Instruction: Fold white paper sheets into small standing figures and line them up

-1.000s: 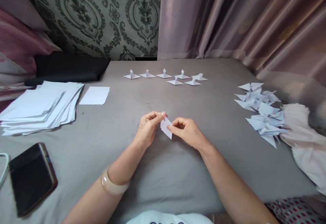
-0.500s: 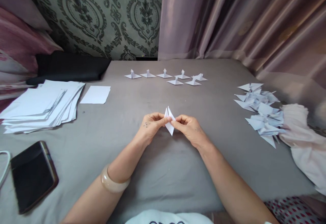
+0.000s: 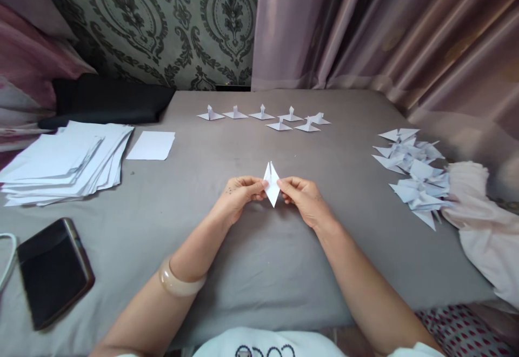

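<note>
With left hand (image 3: 245, 190) and right hand (image 3: 302, 192), pinching opposite sides of folded paper (image 3: 272, 183) between thumbs and fingers. Held over grey cloth (image 3: 190, 184), with paired tips away from body and single tip toward it. Flanked by sheets (image 3: 68, 157) and phone (image 3: 54, 273) at left, heap (image 3: 421, 189) at right; backed by seven paper birds (image 3: 263, 114).

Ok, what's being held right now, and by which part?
A folded paper, points up and down: the left hand pinches its left edge, the right hand its right edge.
</note>
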A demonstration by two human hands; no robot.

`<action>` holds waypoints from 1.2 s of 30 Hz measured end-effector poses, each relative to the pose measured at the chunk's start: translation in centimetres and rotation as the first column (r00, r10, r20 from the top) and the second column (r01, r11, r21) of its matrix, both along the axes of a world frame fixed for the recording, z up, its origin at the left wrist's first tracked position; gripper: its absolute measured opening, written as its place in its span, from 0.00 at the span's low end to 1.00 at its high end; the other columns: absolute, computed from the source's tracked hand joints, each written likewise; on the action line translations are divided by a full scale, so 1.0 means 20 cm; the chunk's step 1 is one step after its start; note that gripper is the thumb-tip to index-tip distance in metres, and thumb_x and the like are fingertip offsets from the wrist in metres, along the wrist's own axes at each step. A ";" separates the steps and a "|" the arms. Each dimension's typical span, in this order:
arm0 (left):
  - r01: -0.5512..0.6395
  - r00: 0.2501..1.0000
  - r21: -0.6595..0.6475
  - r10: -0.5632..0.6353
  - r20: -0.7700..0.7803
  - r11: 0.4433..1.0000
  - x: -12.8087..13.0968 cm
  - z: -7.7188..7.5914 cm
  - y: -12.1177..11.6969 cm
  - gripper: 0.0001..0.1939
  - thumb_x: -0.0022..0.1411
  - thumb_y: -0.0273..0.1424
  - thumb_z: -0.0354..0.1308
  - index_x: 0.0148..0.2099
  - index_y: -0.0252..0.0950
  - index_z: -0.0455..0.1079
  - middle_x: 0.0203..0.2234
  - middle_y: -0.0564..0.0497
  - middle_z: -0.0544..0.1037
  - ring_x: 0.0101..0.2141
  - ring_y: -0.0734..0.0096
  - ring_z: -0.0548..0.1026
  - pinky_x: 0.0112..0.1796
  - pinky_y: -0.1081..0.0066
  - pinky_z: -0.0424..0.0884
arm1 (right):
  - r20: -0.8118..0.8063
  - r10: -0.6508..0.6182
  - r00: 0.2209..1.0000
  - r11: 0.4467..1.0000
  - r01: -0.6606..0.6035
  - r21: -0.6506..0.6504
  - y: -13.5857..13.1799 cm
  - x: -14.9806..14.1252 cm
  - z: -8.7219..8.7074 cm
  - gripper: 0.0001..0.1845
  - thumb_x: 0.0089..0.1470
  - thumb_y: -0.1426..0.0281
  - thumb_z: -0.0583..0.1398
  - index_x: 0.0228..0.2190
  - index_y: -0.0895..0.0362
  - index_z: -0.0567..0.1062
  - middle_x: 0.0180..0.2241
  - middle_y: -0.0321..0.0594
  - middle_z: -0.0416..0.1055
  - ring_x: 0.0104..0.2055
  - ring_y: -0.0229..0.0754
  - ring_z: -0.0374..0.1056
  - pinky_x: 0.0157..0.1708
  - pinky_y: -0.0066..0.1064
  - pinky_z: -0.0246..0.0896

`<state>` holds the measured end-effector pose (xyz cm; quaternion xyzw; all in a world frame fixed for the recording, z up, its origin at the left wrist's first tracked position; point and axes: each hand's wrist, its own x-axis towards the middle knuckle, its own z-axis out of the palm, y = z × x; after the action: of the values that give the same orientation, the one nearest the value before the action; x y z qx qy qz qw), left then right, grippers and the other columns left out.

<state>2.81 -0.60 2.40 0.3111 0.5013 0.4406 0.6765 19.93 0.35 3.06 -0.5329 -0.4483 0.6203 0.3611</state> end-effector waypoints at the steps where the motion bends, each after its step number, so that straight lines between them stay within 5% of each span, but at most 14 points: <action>1: 0.006 1.000 0.002 -0.006 -0.010 1.000 0.00 0.00 0.00 0.13 0.46 0.36 0.70 0.28 0.30 0.77 0.21 0.49 0.75 0.24 0.75 0.71 0.28 0.74 0.66 | 0.026 -0.009 1.000 1.000 0.009 0.013 0.00 0.00 -0.01 0.17 0.44 0.55 0.66 0.26 0.58 0.77 0.24 0.34 0.70 0.25 0.33 0.60 0.28 0.29 0.56; 7: -0.014 0.906 0.148 0.075 -0.417 0.989 0.02 0.00 -0.02 0.11 0.52 0.37 0.63 0.27 0.33 0.76 0.18 0.51 0.73 0.20 0.76 0.65 0.23 0.75 0.58 | 0.315 -0.013 0.949 0.987 -0.039 0.157 0.00 -0.02 -0.05 0.13 0.49 0.59 0.62 0.26 0.56 0.78 0.28 0.38 0.76 0.30 0.39 0.68 0.34 0.32 0.60; 13: 0.115 0.680 0.301 0.147 -0.719 0.947 0.03 -0.04 -0.03 0.04 0.55 0.31 0.60 0.29 0.36 0.73 0.21 0.51 0.74 0.23 0.70 0.69 0.27 0.72 0.59 | 0.701 -0.028 0.713 0.952 -0.195 0.236 -0.01 -0.05 -0.06 0.12 0.54 0.61 0.58 0.25 0.53 0.75 0.28 0.40 0.76 0.31 0.43 0.70 0.33 0.33 0.58; 16: 0.252 0.557 0.378 0.186 -0.810 0.891 0.03 -0.07 -0.04 0.05 0.59 0.29 0.57 0.39 0.37 0.72 0.30 0.49 0.74 0.27 0.69 0.69 0.30 0.71 0.61 | 0.813 -0.110 0.572 0.922 -0.246 0.298 -0.02 -0.06 -0.06 0.09 0.54 0.62 0.59 0.30 0.54 0.74 0.33 0.43 0.74 0.33 0.44 0.70 0.31 0.33 0.57; 22: 0.621 0.389 0.382 0.154 -0.908 0.684 0.03 -0.07 -0.05 0.16 0.68 0.24 0.42 0.48 0.37 0.70 0.44 0.44 0.73 0.44 0.62 0.71 0.43 0.67 0.68 | 0.864 -0.047 0.501 0.786 -0.515 0.341 -0.04 -0.04 -0.05 0.15 0.63 0.66 0.52 0.48 0.47 0.73 0.39 0.40 0.70 0.35 0.41 0.69 0.29 0.31 0.55; 25: 0.660 0.350 0.352 0.143 -0.926 0.664 0.02 -0.08 -0.04 0.19 0.66 0.22 0.43 0.52 0.37 0.69 0.46 0.43 0.73 0.45 0.62 0.71 0.46 0.64 0.68 | 0.904 -0.025 0.428 0.781 -0.556 0.285 -0.03 -0.03 -0.04 0.19 0.64 0.66 0.49 0.53 0.46 0.71 0.39 0.41 0.70 0.34 0.42 0.69 0.28 0.32 0.54; 27: 0.647 0.373 0.362 0.134 -0.918 0.671 0.01 -0.08 -0.03 0.19 0.66 0.23 0.43 0.52 0.37 0.70 0.46 0.42 0.73 0.44 0.61 0.71 0.45 0.64 0.68 | 0.896 -0.010 0.444 0.786 -0.550 0.281 -0.02 -0.03 -0.05 0.20 0.64 0.66 0.49 0.54 0.47 0.70 0.40 0.42 0.70 0.36 0.42 0.69 0.29 0.32 0.55; 32: 0.565 0.503 0.428 0.117 -0.857 0.705 -0.02 -0.09 0.00 0.14 0.67 0.29 0.47 0.43 0.38 0.75 0.40 0.44 0.74 0.41 0.62 0.73 0.42 0.67 0.68 | 0.746 0.008 0.665 0.800 -0.452 0.395 0.00 0.02 -0.08 0.14 0.59 0.67 0.55 0.47 0.51 0.73 0.43 0.41 0.70 0.35 0.39 0.69 0.37 0.31 0.62; 36: 0.604 0.478 0.409 0.100 -0.873 0.684 -0.05 -0.09 0.00 0.15 0.66 0.25 0.46 0.44 0.38 0.75 0.40 0.43 0.75 0.41 0.61 0.73 0.41 0.66 0.67 | 0.754 0.063 0.653 0.772 -0.511 0.378 -0.01 0.04 -0.06 0.14 0.60 0.71 0.52 0.43 0.51 0.76 0.43 0.40 0.70 0.36 0.38 0.69 0.39 0.31 0.62</action>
<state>1.80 -0.66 0.64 0.7827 0.5081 0.2653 0.2425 20.69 0.09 1.86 -0.5147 -0.7942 0.2592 0.1926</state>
